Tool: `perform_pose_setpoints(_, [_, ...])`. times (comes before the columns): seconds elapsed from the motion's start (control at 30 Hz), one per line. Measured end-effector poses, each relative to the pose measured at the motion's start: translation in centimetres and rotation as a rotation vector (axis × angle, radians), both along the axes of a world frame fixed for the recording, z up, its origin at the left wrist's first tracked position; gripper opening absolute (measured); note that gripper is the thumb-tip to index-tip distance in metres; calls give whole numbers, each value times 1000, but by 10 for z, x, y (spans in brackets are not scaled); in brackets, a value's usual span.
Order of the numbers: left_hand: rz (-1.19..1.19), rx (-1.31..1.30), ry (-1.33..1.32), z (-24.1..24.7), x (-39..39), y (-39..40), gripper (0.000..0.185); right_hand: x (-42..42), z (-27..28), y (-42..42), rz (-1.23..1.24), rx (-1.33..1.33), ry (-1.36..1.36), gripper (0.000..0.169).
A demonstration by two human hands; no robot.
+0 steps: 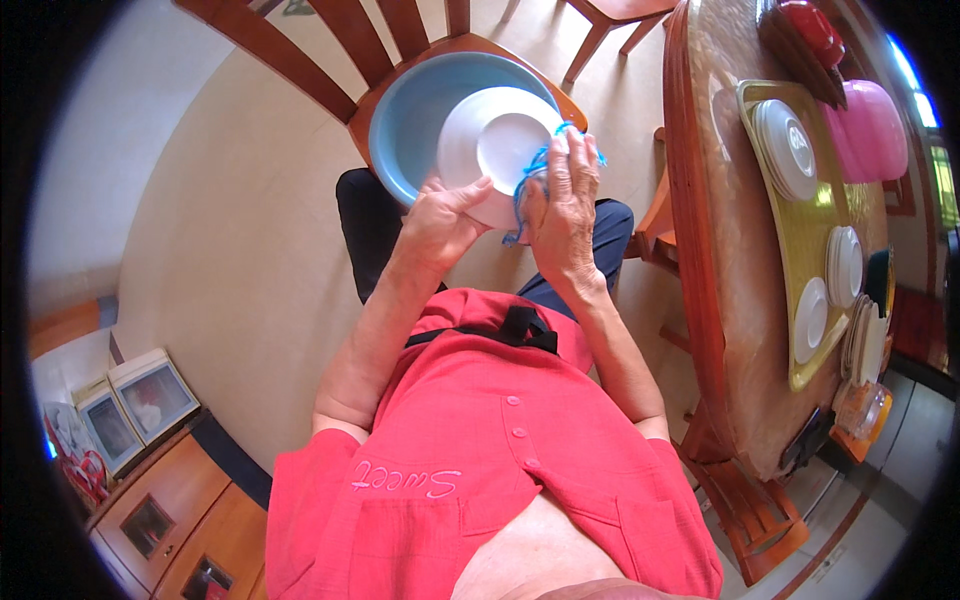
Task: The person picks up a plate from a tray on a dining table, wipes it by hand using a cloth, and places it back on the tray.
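A round white dish (465, 142) is gripped at its near left edge by my left hand (442, 229), the thumb lying on the upper face. My right hand (566, 199) presses a blue mesh or netted cloth (536, 161) against the dish's right edge; part of the cloth is hidden under the fingers. Just below the dish, a light blue plastic basin (401, 120) rests on the seat of a wooden chair (360, 135). The dish covers part of the basin's opening.
To the right is a wooden-edged table (701, 300) with a yellow tray (795, 240) bearing stacked white dishes (787, 146). A pink container (866, 131) stands beyond. Another chair (750, 510) is at lower right, a wooden cabinet (172, 525) at lower left.
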State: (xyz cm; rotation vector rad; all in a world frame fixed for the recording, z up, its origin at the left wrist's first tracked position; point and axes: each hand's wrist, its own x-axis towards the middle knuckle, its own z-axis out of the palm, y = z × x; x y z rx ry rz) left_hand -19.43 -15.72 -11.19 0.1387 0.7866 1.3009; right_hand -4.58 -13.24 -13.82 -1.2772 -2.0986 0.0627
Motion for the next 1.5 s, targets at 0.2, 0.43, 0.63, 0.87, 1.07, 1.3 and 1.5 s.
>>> perform_pose_setpoints(0.2, [-71, 123, -11, -21, 2, 0, 46, -4, 13, 18, 266, -34, -48, 44])
perform_pose_setpoints(0.43, [-123, 86, -52, -17, 9, -4, 45, -1, 12, 54, -38, 88, -111, 56])
perform_pose_setpoints(0.63, [-59, 117, -109, -29, 7, 4, 42, 0, 9, 22, 96, -85, -13, 44])
perform_pose_setpoints(0.87, [-109, 85, -87, -29, 3, 0, 39, 8, 8, 24, 313, -52, -51, 42])
perform_pose_setpoints(1.07, [-100, -9, -58, -13, 5, 1, 39, 27, 0, 62, 275, -342, 295, 34])
perform_pose_setpoints(1.3, [38, 53, -121, -22, -4, 13, 40, 11, -22, 14, 140, -15, 166, 42])
perform_pose_setpoints(1.5, [58, 88, -87, -33, -5, 13, 37, 5, -11, 18, 341, -35, 114, 42])
